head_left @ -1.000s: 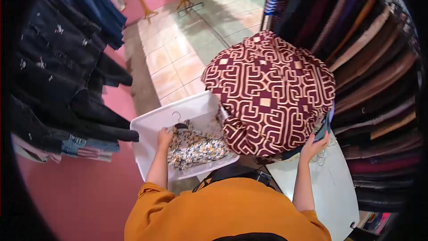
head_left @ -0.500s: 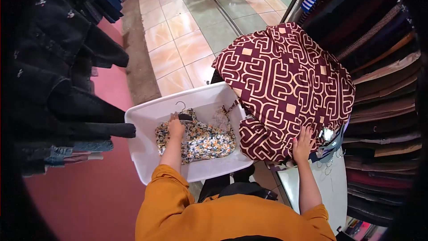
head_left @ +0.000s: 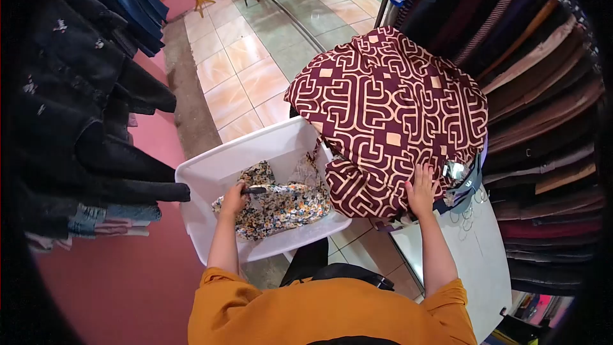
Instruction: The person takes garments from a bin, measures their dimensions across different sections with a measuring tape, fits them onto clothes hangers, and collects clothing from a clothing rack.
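Note:
Inside the white plastic tub (head_left: 198, 176) lies a floral garment (head_left: 281, 207) with small orange, white and dark flowers. My left hand (head_left: 233, 200) is over the tub's left part, fingers closed on a black hanger (head_left: 255, 190) that shows against the floral cloth; the rest of the hanger is hidden. A large maroon cloth with cream geometric lines (head_left: 396, 102) is heaped to the right of the tub. My right hand (head_left: 421, 193) rests flat on its near edge, fingers spread and holding nothing.
Under the maroon cloth is a white table (head_left: 469, 262), with several clear-hooked hangers (head_left: 469, 207) at its edge. Dark garments (head_left: 96, 108) hang close on the left. A dense rack of trousers (head_left: 543, 128) lines the right. Tiled floor (head_left: 239, 80) stretches ahead.
My left hand has drawn back toward me and closed on the hanger, whose hook no longer shows. The floral garment has shifted and bunched. My right hand stays on the maroon cloth.

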Demonstrator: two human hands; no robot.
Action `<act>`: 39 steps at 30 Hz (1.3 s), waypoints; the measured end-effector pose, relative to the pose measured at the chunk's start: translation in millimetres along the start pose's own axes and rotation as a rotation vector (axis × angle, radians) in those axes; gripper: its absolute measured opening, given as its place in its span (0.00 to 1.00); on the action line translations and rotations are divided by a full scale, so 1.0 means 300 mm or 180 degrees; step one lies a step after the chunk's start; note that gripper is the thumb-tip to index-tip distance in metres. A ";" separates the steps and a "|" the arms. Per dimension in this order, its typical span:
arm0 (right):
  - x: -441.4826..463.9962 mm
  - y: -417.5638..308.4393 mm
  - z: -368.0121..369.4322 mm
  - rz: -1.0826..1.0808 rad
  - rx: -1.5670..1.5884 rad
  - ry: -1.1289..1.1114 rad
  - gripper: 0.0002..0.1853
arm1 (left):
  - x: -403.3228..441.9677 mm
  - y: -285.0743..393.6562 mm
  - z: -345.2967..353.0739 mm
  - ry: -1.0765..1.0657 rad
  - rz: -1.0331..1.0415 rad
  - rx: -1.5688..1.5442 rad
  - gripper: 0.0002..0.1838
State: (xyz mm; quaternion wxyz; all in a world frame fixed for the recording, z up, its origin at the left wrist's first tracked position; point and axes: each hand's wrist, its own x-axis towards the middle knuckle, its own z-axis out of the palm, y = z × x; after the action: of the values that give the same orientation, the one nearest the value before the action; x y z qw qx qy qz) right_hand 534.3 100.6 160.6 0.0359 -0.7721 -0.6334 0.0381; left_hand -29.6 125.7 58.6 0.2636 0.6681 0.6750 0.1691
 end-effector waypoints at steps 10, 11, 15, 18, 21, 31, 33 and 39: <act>-0.431 -0.222 -0.278 -0.1431 0.1898 0.0653 0.29 | -0.366 0.760 -0.483 0.0157 0.1385 -0.0649 0.14; -0.510 -0.250 -0.351 -0.1498 0.1960 0.0587 0.31 | -0.428 0.858 -0.510 0.0144 0.1725 -0.0531 0.13; -0.757 -0.268 -0.527 -0.1651 0.1852 0.1166 0.35 | -0.688 1.212 -0.551 0.0190 0.2666 -0.0144 0.14; -0.914 -0.206 -0.590 -0.1641 0.1579 0.1441 0.27 | -0.870 1.434 -0.541 0.0350 0.3885 -0.0087 0.13; -1.107 -0.057 -0.658 -0.1104 0.2221 0.0878 0.18 | -1.049 1.625 -0.515 0.0309 0.4415 -0.0364 0.13; -1.761 0.436 -0.956 0.0568 0.2047 0.3318 0.09 | -1.102 1.849 -0.276 0.0268 0.3841 -0.1423 0.49; -1.852 0.473 -1.002 0.0745 0.1714 0.3609 0.08 | -1.042 1.843 -0.092 -0.1237 0.3451 -0.2257 0.44; -2.024 0.567 -1.043 0.1298 0.0665 0.3941 0.09 | -1.071 1.884 0.166 -0.2557 0.3079 -0.2427 0.12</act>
State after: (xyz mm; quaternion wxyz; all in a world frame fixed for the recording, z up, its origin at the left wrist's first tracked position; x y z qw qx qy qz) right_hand 614.5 -530.5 462.3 0.4604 -0.7482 -0.3297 -0.3457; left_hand 448.7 -170.5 388.5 0.6006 0.7636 0.0504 0.2317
